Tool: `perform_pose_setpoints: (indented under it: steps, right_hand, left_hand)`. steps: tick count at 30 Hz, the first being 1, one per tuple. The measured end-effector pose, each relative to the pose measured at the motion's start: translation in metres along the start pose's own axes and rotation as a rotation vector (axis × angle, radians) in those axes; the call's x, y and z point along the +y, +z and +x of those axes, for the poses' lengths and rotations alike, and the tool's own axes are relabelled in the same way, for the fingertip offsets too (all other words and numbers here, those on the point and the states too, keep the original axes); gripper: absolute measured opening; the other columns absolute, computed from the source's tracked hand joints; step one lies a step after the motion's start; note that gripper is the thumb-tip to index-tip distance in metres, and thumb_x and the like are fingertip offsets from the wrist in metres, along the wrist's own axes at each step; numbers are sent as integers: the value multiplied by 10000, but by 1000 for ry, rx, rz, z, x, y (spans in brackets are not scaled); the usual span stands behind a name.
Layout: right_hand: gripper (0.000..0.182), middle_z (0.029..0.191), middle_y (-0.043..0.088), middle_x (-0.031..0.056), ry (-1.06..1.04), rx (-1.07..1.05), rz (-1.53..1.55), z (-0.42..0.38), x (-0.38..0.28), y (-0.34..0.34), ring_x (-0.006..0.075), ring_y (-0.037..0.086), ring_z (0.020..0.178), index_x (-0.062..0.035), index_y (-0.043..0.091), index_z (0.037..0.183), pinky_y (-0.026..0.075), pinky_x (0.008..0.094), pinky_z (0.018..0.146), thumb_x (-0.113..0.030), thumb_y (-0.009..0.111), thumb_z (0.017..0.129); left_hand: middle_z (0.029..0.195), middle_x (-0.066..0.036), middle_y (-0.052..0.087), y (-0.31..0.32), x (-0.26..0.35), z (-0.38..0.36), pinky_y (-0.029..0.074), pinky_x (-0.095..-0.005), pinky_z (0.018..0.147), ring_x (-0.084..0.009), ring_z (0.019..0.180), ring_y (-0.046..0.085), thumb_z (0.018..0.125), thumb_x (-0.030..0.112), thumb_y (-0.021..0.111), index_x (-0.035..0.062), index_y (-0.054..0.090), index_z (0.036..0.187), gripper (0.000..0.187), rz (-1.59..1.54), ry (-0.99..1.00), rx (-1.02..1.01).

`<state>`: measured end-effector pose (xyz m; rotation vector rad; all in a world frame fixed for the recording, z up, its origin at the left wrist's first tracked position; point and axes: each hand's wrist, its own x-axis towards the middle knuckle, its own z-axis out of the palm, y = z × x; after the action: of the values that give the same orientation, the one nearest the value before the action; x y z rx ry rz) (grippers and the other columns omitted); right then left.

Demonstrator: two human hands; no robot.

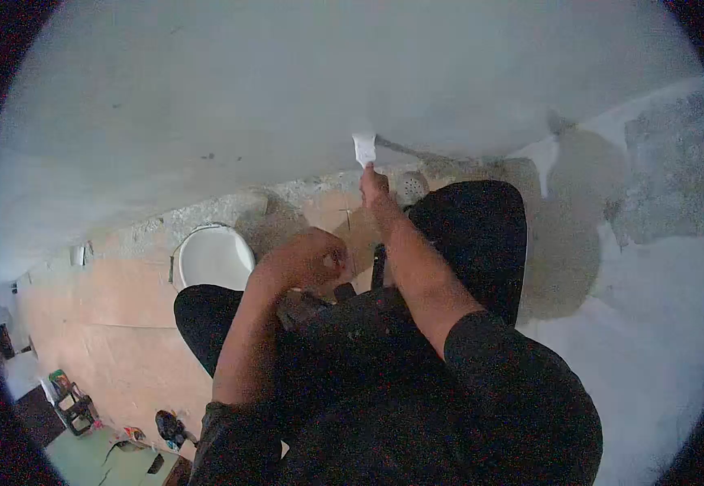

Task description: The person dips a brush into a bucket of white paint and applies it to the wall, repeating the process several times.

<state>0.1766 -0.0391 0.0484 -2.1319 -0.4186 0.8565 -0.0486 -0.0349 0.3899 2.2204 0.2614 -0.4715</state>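
My right hand [375, 188] grips a putty knife [364, 149] with a flared blade coated in white. Its blade meets the lower part of the pale grey wall [352, 81], close to where the wall joins the floor. My left hand [315, 257] is closed in front of my lap, between my knees; what its fingers hold, if anything, is hidden. To the left of my left hand stands a round bucket [216, 259] whose inside looks white.
A perforated shoe tip [412, 187] shows beside my right knee. The tiled floor [125, 324] has a rough, crumbly strip along the wall. Wall patches at the right [668, 170] are grey and white. A black chair-like frame [70, 402] and loose clutter lie at lower left.
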Motion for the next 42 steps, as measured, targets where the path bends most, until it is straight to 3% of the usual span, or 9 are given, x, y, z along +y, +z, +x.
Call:
perform_pose_setpoints:
  steps: [5,7,9,11,12,21,30,35,42]
  right_hand:
    - [561,557,535,97,-240,-201,-289,19,32,-18,258,580,555,21,526,998,440,402,515,-517,389,920]
    - [543,596,566,141,-675,-241,-1067,-16,-15,-37,279,598,584,28,431,1142,425,433,510,-468,426,920]
    - [496,608,572,192,-654,-133,-994,-32,-53,-33,303,612,620,44,527,1027,424,448,526,-435,468,910]
    - [501,610,587,201,146,166,12,-75,-115,-45,324,622,652,44,614,811,425,456,538,-422,462,914]
    - [568,708,620,274,148,250,-48,-89,-135,-51,415,627,714,84,634,778,486,462,716,-415,410,930]
    - [558,549,520,207,-419,496,226,-139,-175,-26,387,479,508,33,536,638,366,451,541,-406,386,948]
    - [532,578,530,193,-531,318,172,-61,-132,2,330,531,555,16,554,669,396,443,564,-403,376,946]
    - [545,724,622,231,-490,203,-140,-33,-70,23,406,604,705,10,612,718,462,482,670,-401,336,948]
    - [621,554,585,148,111,-118,-208,-13,9,40,316,580,547,30,611,623,454,427,587,-495,433,904]
  left_hand:
    - [813,-153,657,3,-22,6,495,-414,710,-301,773,635,740,83,624,47,678,811,96,-56,-131,277]
    - [777,-140,660,1,-22,9,493,-415,699,-302,741,638,760,112,644,37,677,778,84,-69,-69,354]
    - [753,-132,663,-5,-17,12,500,-401,688,-303,711,641,778,138,653,30,679,777,111,-257,-126,551]
    - [752,-131,665,-9,-14,11,503,-390,683,-299,705,643,776,145,659,32,681,776,115,-210,-158,647]
    - [751,-130,666,-10,-12,10,506,-379,678,-295,699,645,774,151,666,33,683,775,120,-169,-193,731]
    - [788,-134,670,-17,-32,-6,502,-368,684,-288,732,649,768,201,688,36,688,795,168,-226,-259,724]
    - [902,-160,662,-18,-27,-1,497,-400,737,-327,811,641,822,170,603,27,673,883,170,-221,-298,617]
    - [969,-150,661,-7,-41,7,490,-408,804,-330,872,631,839,216,566,59,672,935,213,-216,-303,485]
    - [1009,-140,642,16,-67,19,483,-414,843,-330,938,610,854,192,507,73,650,966,217,23,-186,478]
